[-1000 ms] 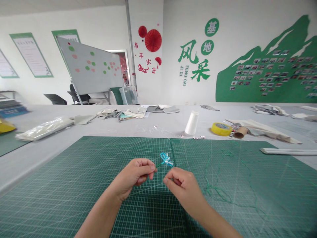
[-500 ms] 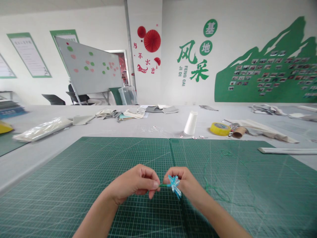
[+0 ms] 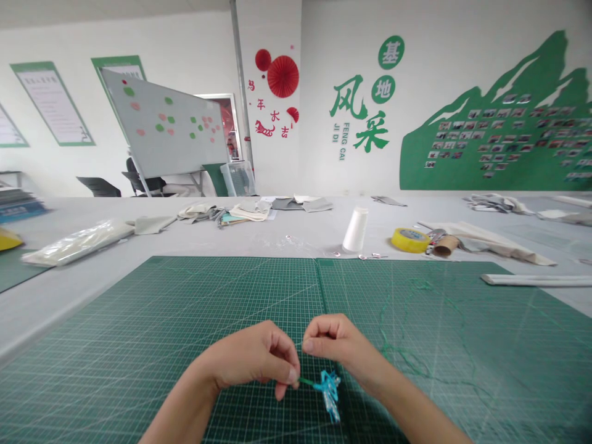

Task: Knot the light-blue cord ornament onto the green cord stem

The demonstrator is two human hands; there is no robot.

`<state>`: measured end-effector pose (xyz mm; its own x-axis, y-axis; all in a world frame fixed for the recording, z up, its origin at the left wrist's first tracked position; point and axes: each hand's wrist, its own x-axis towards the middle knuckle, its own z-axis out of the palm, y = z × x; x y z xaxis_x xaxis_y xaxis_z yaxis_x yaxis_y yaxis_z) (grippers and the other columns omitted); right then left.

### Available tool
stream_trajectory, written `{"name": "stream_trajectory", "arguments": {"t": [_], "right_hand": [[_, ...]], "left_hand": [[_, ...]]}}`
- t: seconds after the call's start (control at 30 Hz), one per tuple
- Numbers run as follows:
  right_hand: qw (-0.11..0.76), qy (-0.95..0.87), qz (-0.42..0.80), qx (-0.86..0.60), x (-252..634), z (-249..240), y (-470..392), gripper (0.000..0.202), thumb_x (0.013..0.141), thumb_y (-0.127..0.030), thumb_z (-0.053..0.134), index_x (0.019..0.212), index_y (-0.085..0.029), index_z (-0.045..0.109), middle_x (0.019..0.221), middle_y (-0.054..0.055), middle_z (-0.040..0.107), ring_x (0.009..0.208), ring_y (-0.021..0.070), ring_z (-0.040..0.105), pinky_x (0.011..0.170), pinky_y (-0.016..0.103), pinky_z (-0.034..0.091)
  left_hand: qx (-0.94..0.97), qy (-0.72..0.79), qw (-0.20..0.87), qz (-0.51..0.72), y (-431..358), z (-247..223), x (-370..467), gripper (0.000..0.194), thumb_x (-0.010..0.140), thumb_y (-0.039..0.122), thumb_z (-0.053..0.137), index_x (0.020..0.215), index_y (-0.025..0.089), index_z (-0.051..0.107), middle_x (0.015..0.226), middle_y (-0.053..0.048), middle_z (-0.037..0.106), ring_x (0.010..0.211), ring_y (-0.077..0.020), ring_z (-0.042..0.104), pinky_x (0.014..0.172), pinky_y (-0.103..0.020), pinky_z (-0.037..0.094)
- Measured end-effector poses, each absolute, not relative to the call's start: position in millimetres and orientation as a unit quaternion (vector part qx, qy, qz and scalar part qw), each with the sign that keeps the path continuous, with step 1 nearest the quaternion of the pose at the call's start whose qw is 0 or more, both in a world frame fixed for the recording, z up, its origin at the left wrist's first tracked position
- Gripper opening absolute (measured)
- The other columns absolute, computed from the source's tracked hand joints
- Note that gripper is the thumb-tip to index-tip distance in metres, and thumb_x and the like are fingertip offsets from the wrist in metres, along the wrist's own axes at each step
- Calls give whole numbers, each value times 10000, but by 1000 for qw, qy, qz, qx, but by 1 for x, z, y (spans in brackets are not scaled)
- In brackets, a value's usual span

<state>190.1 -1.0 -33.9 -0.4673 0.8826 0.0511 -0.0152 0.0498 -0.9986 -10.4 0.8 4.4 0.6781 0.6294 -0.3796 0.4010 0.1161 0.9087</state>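
Mats (image 3: 231,293) (gridded) beneath blue ornament (image 3: 329,388), grey table (image 3: 217,240), whiteboard (image 3: 161,139)

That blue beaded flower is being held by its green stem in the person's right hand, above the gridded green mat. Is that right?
Not quite: the head view shows the left hand pinching the green stem of the blue beaded flower, above the gridded green mat.

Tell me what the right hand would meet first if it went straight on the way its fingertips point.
Most likely the left hand: the right hand points leftward at it, across a small gap in the picture, though their relative depth is unclear.
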Motion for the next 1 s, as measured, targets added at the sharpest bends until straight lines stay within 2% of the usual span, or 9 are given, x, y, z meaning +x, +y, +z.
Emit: {"name": "stream_trajectory", "arguments": {"t": [0.33, 0.57, 0.67, 0.83, 1.0], "right_hand": [[379, -663, 522, -380, 185, -32, -8, 209, 761, -316, 648, 626, -161, 614, 506, -72, 378, 488, 88, 272, 463, 239, 193], [381, -686, 464, -411, 183, -24, -17, 181, 792, -269, 602, 642, -167, 611, 511, -68, 372, 482, 98, 305, 455, 240, 229], [392, -720, 387, -421, 183, -20, -21, 181, 807, -231, 597, 638, -172, 621, 526, -59, 396, 498, 105, 353, 477, 240, 262], [374, -803, 214, -411, 183, -20, -26, 192, 863, -177, 550, 691, -174, 636, 624, -14, 543, 565, 122, 486, 545, 256, 315], [347, -845, 86, -398, 182, -23, -27, 277, 922, -166, 453, 725, -159, 647, 647, 24, 570, 585, 146, 513, 560, 282, 316]], "left_hand": [[683, 411, 597, 85, 0, 2, -11, 103, 686, 231, 601, 651, 189, 688, 517, 48, 582, 450, -92, 359, 465, -215, 243], [693, 424, 574, 100, 2, 2, -11, 118, 686, 225, 589, 642, 181, 690, 532, 37, 599, 465, -99, 360, 474, -228, 236], [693, 441, 557, 119, 4, 1, -12, 127, 696, 228, 588, 671, 172, 699, 542, 31, 609, 469, -100, 344, 465, -230, 221], [683, 482, 522, 169, 7, 2, -12, 140, 722, 243, 574, 667, 158, 672, 565, 19, 620, 486, -102, 358, 479, -226, 241], [663, 510, 501, 223, 9, 4, -9, 162, 735, 236, 570, 603, 155, 617, 558, 24, 591, 507, -102, 356, 506, -229, 258]]}}
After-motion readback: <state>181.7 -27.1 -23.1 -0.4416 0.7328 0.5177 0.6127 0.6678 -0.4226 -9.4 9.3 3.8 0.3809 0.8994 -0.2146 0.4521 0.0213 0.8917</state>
